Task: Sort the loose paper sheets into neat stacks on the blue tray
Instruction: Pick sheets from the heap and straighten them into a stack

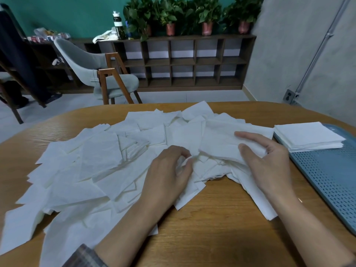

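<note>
Mid-frame, the left hand (169,170) pinches a loose sheet (185,162) by its corner while the right hand (267,157) clasps a gathered bundle (219,141), probably squaring it for the blue tray (327,182) at right.

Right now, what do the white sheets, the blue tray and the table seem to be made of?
White sheets: thin, soft, tissue-like paper, matte; they crease and lie limp.
Blue tray: probably moulded plastic, satin finish; even colour and regular rows of holes.
Table: wood or wood-look veneer, smooth; grain lines show, but which one I cannot tell.
</note>
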A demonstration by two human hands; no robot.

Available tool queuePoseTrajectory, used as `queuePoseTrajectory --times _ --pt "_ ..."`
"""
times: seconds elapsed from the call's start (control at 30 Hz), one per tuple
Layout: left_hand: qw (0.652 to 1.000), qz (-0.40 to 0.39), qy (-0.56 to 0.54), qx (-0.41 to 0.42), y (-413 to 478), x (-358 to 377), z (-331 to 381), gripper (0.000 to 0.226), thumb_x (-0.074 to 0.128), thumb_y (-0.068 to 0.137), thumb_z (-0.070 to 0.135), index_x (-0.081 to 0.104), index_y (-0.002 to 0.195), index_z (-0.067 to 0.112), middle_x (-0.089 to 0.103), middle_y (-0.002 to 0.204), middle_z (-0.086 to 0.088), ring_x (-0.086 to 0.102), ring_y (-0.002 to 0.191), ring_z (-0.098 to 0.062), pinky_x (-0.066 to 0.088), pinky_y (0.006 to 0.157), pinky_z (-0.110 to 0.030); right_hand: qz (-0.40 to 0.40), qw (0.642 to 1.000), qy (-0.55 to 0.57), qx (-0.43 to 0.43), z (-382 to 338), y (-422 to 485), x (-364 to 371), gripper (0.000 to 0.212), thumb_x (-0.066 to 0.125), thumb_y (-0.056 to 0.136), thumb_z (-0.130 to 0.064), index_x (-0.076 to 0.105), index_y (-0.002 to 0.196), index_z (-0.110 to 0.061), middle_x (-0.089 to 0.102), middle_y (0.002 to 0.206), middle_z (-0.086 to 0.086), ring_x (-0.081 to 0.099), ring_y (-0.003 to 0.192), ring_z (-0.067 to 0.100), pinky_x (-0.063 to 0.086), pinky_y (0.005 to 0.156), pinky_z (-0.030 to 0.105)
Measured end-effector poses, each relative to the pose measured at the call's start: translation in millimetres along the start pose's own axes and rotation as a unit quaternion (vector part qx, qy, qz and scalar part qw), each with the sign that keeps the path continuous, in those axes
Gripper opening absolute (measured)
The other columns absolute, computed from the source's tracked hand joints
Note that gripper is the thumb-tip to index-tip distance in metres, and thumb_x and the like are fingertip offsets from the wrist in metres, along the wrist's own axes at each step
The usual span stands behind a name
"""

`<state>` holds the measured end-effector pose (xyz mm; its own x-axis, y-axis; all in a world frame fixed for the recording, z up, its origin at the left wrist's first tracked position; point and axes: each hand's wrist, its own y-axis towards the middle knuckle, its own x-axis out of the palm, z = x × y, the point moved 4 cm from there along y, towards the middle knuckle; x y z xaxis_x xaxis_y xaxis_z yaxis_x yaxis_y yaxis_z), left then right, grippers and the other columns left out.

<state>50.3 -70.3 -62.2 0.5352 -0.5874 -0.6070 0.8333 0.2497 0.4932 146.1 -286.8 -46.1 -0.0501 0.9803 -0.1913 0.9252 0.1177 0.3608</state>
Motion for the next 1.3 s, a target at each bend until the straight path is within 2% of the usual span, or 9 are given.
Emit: queuePoseTrajectory --times 0.1,0.27,0.43,0.6,0.8,0.93,1.1,1.17,1.3 --pt "0.995 0.023 -0.089 -0.035 -2 -7 10 0.003 0.064 0.094 0.025 0.065 0.097 0.025 0.075 0.107 0.021 0.069 0.101 -0.001 0.049 0.087 -0.012 -0.007 1.0 0.008 0.005 1 0 1 0.037 0.066 0.097 -0.002 0.08 0.11 -0.033 0.075 0.116 -0.023 0.063 0.118 -0.007 0.046 0.095 0.006" --pt "0.988 0.049 -0.138 -0.048 -4 -17 18 0.034 0.066 0.091 0.001 0.051 0.1 0.03 0.069 0.084 0.017 0.058 0.059 -0.017 0.042 0.058 -0.02 -0.013 1.0 -0.003 -0.002 -2 -1 3 0.036 0.066 0.098 -0.003 0.08 0.11 -0.034 0.074 0.117 -0.024 0.062 0.119 -0.007 0.044 0.094 0.004" --pt "0.98 0.064 -0.18 -0.05 -4 -27 22 0.036 0.061 0.083 0.002 0.067 0.104 0.03 0.07 0.085 0.01 0.061 0.073 -0.021 0.044 0.061 -0.023 -0.028 1.0 -0.011 0.003 -4 -2 4 0.033 0.067 0.098 -0.006 0.079 0.112 -0.033 0.074 0.119 -0.023 0.061 0.12 -0.008 0.041 0.091 0.001" --pt "0.963 0.032 -0.261 -0.058 -1 -33 21 0.041 0.055 0.076 0.003 0.075 0.099 0.03 0.073 0.092 0.013 0.037 0.05 -0.006 0.032 0.05 -0.017 -0.098 0.995 0.01 -0.002 -12 -6 13 0.019 0.072 0.098 -0.03 0.079 0.115 -0.029 0.074 0.12 -0.024 0.059 0.124 -0.009 0.037 0.096 0.0" --pt "0.934 -0.021 -0.348 -0.076 0 -31 24 0.043 0.056 0.088 -0.021 0.07 0.119 0.007 0.065 0.07 0.022 0.052 0.052 0.002 0.039 0.056 -0.007 -0.193 0.979 0.059 0.026 -10 -11 25 0.053 0.062 0.079 -0.072 0.079 0.116 -0.038 0.071 0.129 -0.021 0.056 0.131 -0.004 0.04 0.113 0.033" --pt "0.943 0.002 -0.31 -0.124 2 -26 17 0.035 0.075 0.092 0.002 0.073 0.117 0.028 0.075 0.11 0.016 0.071 0.094 -0.003 0.055 0.075 -0.019 -0.248 0.952 0.166 0.072 -7 -16 33 0.067 0.069 0.069 -0.088 0.079 0.113 -0.039 0.075 0.128 -0.004 0.067 0.125 0.016 0.045 0.111 0.049" --pt "0.957 -0.003 -0.259 -0.129 1 -22 12 0.034 0.082 0.09 0.013 0.071 0.115 0.035 0.071 0.118 0.017 0.069 0.107 -0.009 0.062 0.082 -0.035 -0.218 0.963 0.126 0.097 -12 -19 33 0.04 0.078 0.081 -0.054 0.081 0.11 -0.026 0.079 0.116 -0.01 0.073 0.11 0.01 0.055 0.096 0.034" --pt "0.958 -0.011 -0.258 -0.126 2 -21 13 0.036 0.081 0.09 0.012 0.071 0.116 0.035 0.071 0.118 0.018 0.069 0.108 -0.009 0.062 0.083 -0.036 -0.202 0.97 0.101 0.095 -14 -19 32 0.025 0.074 0.088 -0.032 0.079 0.111 -0.024 0.08 0.11 -0.013 0.074 0.104 0.005 0.055 0.085 0.021" --pt "0.954 -0.003 -0.265 -0.139 2 -21 10 0.037 0.082 0.09 0.013 0.071 0.117 0.035 0.071 0.108 0.015 0.072 0.098 -0.009 0.061 0.075 -0.028 -0.197 0.971 0.088 0.102 -11 -20 33 0.019 0.071 0.095 -0.026 0.079 0.112 -0.023 0.08 0.11 -0.015 0.074 0.104 0.002 0.054 0.081 0.013"
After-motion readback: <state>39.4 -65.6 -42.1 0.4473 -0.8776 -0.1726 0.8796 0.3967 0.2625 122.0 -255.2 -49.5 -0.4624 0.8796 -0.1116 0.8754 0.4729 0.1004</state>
